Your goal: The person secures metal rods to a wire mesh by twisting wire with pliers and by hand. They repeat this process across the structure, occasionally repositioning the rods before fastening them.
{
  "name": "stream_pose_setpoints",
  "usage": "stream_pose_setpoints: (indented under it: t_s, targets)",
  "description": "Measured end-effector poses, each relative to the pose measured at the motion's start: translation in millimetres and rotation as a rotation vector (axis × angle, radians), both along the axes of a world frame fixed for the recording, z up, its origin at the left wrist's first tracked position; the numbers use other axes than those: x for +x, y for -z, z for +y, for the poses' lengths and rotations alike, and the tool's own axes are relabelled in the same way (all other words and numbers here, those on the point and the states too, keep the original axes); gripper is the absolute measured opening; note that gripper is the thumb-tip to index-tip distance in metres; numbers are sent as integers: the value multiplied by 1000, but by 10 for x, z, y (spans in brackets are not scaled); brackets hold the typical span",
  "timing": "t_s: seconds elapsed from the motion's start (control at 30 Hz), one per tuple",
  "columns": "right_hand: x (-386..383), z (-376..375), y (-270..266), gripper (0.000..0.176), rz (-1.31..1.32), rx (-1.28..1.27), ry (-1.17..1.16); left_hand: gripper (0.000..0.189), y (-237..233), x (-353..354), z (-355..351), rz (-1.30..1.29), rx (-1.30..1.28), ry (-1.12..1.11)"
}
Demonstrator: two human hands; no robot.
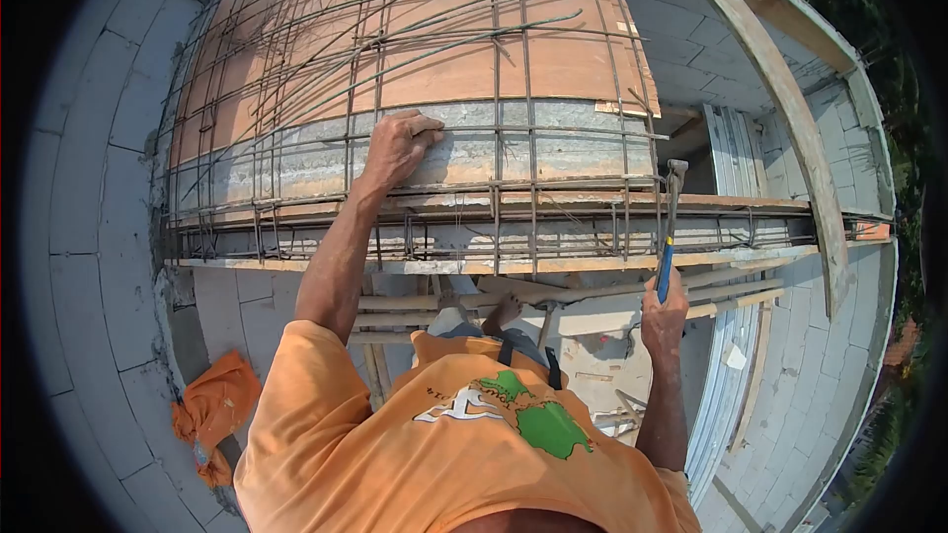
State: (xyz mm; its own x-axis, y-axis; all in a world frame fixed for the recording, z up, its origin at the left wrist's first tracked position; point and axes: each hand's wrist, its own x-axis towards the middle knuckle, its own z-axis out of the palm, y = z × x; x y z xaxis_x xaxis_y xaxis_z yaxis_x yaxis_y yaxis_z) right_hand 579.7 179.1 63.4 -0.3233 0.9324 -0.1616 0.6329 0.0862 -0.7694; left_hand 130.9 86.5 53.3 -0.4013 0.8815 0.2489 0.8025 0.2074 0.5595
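Note:
My left hand [401, 146] is closed at a thin horizontal steel rebar [583, 132] of the mesh, its fingers curled over the bar above a grey board [296, 150]. In my right hand [665, 318] is a hammer [668, 247], gripped by its blue handle. The hammer stands nearly upright, its metal head just right of the mesh's corner. Rebars cross in a grid over orange-brown plywood sheets [444, 69]. What the left fingertips touch beneath the bar is partly hidden.
A beam form with a rebar cage [583, 237] runs across in front of me. Below it lie wooden poles [731, 294]. A long plank [780, 69] slants at the right. Block walls [89, 188] stand on both sides. An orange cloth [219, 400] hangs at the lower left.

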Motion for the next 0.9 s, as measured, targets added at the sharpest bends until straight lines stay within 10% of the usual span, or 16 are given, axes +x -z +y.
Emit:
stream_pose_setpoints:
  t_s: [0.63, 0.7, 0.9]
  targets:
    - [99, -61, 73, 48, -14, 46, -23, 17, -114, 105, 37, 88, 16, 16]
    - [61, -30, 39, 53, -74, 361, -170, 19, -151, 130, 132, 107, 45, 46]
    - [-229, -32, -236, 57, -258, 302, -234, 44, -157, -521, 51, 384, 191, -319]
